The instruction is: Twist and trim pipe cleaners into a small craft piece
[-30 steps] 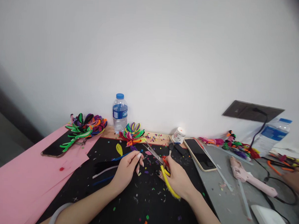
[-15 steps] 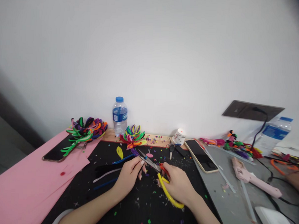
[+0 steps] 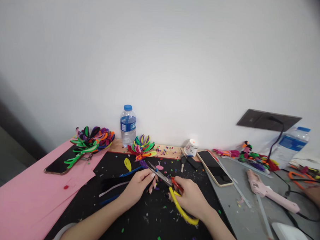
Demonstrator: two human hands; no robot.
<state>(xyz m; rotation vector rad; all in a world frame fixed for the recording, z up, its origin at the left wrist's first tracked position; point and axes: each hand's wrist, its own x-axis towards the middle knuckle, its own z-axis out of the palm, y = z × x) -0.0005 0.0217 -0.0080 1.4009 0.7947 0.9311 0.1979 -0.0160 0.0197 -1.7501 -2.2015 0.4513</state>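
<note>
My right hand (image 3: 192, 197) grips a pair of scissors (image 3: 161, 176) with red at the handle. The blades point up and left, slightly parted, close to my left fingertips. A thick yellow curved piece (image 3: 184, 211) bends below my right hand; I cannot tell if it belongs to the handle. My left hand (image 3: 138, 186) is pinched on a purple pipe cleaner (image 3: 144, 164), whose looped end shows by the scissor tips; its middle is hidden by fingers. A yellow loop (image 3: 127, 164) and a white pipe cleaner (image 3: 114, 188) lie beside my left hand.
Pipe-cleaner flowers (image 3: 143, 146) stand by a water bottle (image 3: 128, 127) at the back, with a bigger bunch (image 3: 92, 140) further left. A phone (image 3: 215, 168), paper cup (image 3: 191, 148) and pink glue gun (image 3: 272, 194) lie rightward. Coloured scraps dot the black mat (image 3: 134, 225). Another person's hand (image 3: 317, 196) shows far right.
The view has shifted very slightly. Both hands keep nearly the same place, and the scissors stay by the left fingertips.
</note>
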